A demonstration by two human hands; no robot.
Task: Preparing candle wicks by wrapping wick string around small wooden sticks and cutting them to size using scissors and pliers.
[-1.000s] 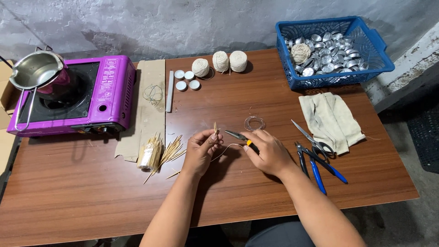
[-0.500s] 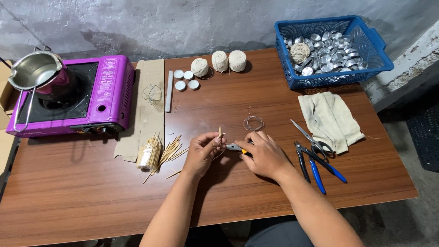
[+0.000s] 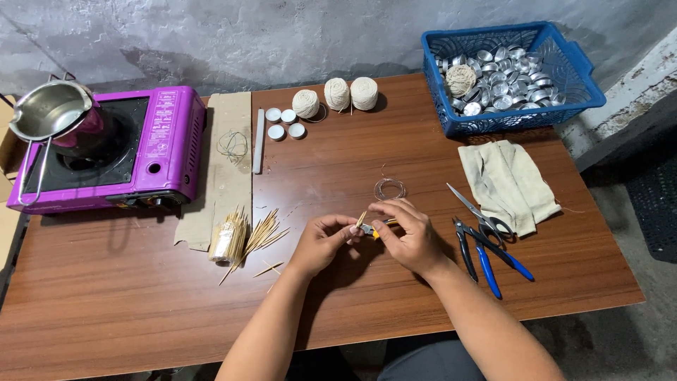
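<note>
Head view, looking down on brown wooden counter [image 3: 127, 310].

Both hands meet near centre. Left hand [image 3: 321, 243]: grip pinched together on a short wooden stick [image 3: 360, 219], which tilts up toward 1 o'clock out of the fingertips. Right hand [image 3: 409, 236]: grip clamped on small pliers [image 3: 372, 228] w/ yellow handle; pliers point toward 9 o'clock, nose just beside the stick's lower end. Can't tell if nose actually touches the stick.

From the hands:
- 12 o'clock, near: small coil of thin wire [image 3: 389, 188], flat on counter.
- 3 o'clock, near: scissors [image 3: 483, 215] and blue-handled pliers [image 3: 483, 257], lying crossed over each other.
- 2 o'clock: folded beige cloth [image 3: 506, 185], its lower edge touching the scissors.
- 1 o'clock, far corner: blue plastic basket [image 3: 585, 81] full of small metal cups [image 3: 504, 88], plus one ball of string [image 3: 460, 80] inside.
- 12 o'clock, back edge: three balls of twine [image 3: 336, 94] in a row; just to their 9 o'clock, four small white discs [image 3: 282, 123] and a grey bar [image 3: 259, 130].
- 9 o'clock, near: bundle of wooden sticks [image 3: 243, 236], fanned out, a few loose beside it.
- 10 o'clock: cardboard strip [image 3: 226, 169] w/ loose wire loop [image 3: 233, 144] on it.
- 10 o'clock, far: purple portable stove [image 3: 166, 144], steel pot [image 3: 49, 113] sitting on burner.
</note>
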